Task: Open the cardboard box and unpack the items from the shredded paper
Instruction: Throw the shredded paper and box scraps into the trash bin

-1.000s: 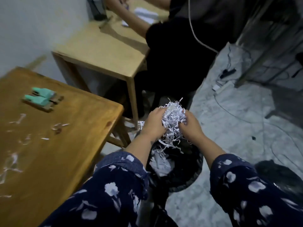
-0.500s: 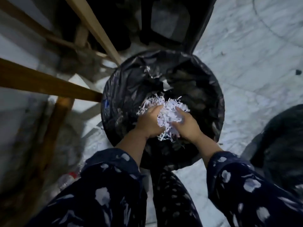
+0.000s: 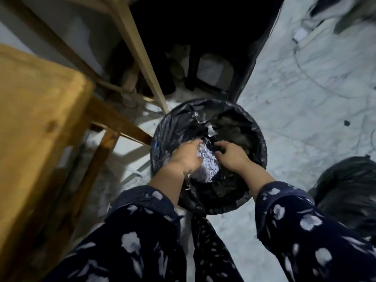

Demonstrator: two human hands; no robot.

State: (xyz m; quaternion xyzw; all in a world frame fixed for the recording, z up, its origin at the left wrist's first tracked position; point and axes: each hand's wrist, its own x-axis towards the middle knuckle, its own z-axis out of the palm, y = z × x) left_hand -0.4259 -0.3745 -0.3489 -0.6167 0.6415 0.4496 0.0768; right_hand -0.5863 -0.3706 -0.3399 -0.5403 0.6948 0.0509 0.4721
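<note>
Two hands press a wad of shredded paper into a lined waste bin.

The left hand [image 3: 186, 157] and right hand [image 3: 232, 157] flank the shredded paper [image 3: 205, 165] inside the black-bagged bin [image 3: 258, 143], fingers curled against the wad from either side; whether they clutch it cannot be told through the blur. A wooden table [image 3: 36, 123] stands at left, on the pale marble floor [image 3: 305, 98].
</note>
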